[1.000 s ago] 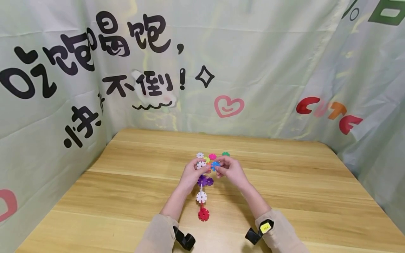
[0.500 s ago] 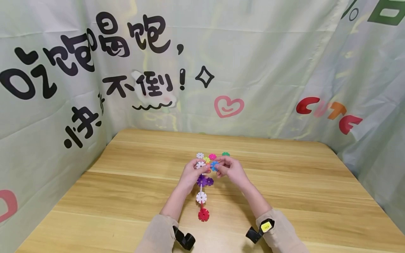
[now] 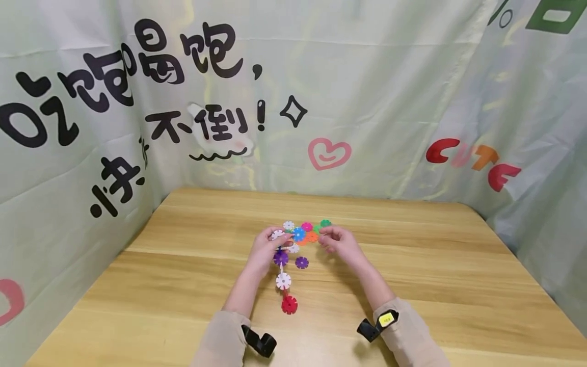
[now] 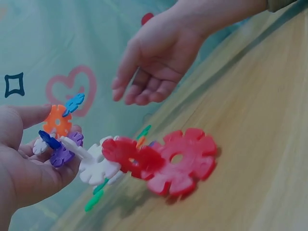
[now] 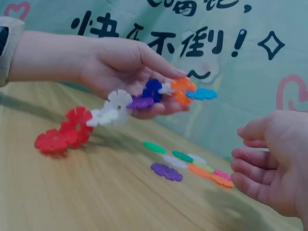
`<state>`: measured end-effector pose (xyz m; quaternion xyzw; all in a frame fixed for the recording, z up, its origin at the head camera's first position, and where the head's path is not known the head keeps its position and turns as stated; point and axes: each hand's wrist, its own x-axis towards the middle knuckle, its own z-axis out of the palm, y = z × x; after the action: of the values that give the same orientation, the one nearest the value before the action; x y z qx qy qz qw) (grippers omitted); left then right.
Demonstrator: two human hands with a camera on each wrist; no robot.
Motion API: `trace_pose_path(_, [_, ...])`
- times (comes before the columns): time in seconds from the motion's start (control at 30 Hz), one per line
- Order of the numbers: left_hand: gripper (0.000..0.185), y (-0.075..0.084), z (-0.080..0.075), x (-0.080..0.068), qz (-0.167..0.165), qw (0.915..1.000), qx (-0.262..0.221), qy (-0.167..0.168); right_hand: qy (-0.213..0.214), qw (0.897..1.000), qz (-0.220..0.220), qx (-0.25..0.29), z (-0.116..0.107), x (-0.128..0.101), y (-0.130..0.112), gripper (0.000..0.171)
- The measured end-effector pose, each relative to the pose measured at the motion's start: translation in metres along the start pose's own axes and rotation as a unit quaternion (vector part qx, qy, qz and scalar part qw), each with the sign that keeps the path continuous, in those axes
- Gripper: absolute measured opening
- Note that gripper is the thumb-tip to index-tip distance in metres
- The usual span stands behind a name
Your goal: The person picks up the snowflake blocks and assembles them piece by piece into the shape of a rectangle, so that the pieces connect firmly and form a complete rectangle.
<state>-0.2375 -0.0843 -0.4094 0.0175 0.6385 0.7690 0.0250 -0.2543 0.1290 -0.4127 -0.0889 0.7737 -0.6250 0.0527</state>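
My left hand (image 3: 277,240) grips the top of a chain of plastic snowflake discs (image 3: 283,270). The chain runs from orange (image 4: 57,120) and blue discs (image 3: 299,234) at my fingers down through purple (image 3: 281,257) and white (image 3: 283,281) to red discs (image 3: 289,305). Its red end (image 5: 52,141) rests on the wooden table (image 3: 435,265). My right hand (image 3: 328,239) hovers just right of the chain's top, fingers loosely curled and holding nothing, as the right wrist view also shows for this right hand (image 5: 250,154).
Loose discs lie on the table between and behind my hands: white (image 3: 288,225), pink (image 3: 307,227), green (image 3: 325,223), orange (image 3: 312,237) and purple (image 3: 301,262). Printed green cloth walls (image 3: 390,102) close in the table at the back and both sides.
My right hand has let go of the chain's top and drawn back to the right. My left hand has carried the chain slightly left, uncovering a purple disc on the table.
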Motion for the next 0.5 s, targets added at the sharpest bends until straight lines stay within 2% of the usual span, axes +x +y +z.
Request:
trace_pose_path(0.2, [0.034, 0.000, -0.014, 0.000, -0.002, 0.9999, 0.005, 0.013, -0.039, 0.996, -0.002, -0.085, 0.005, 0.001, 0.009, 0.031])
trace_pose_path(0.37, [0.035, 0.001, -0.023, 0.002, -0.012, 0.9993, 0.003, 0.035, -0.062, 0.984, -0.032, -0.165, 0.016, -0.001, 0.011, 0.029])
trace_pose_path(0.5, [0.034, 0.002, -0.027, 0.003, -0.019, 0.9989, -0.003, 0.042, -0.070, 0.977, -0.042, -0.196, 0.025, -0.003, 0.009, 0.029])
